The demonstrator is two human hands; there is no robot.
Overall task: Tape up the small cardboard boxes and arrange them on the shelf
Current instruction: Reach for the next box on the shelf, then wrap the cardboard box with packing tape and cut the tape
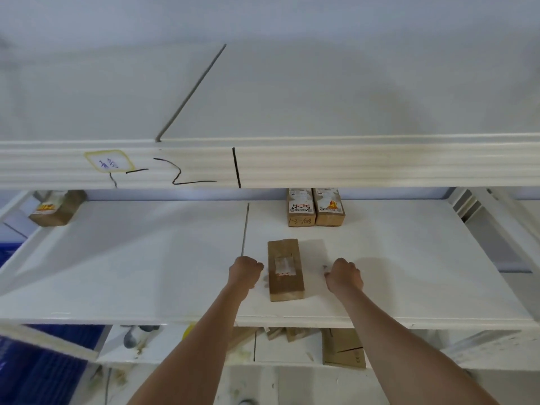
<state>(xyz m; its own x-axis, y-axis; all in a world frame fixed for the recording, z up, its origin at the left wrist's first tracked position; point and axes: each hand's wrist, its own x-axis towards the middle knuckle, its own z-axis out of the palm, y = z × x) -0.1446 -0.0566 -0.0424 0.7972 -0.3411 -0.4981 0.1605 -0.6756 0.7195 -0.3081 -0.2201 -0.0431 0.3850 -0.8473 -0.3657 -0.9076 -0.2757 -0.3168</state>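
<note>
Box (285,270) lies flat on the white shelf (146,258), between 2 hands. Left hand (245,272) and right hand (344,274) sit just beside it, fingers curled, holding nothing. 2 boxes (315,207) stand behind.

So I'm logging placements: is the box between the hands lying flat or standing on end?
Lying flat. The box rests lengthwise on the shelf, label up, neither hand gripping it.
</note>
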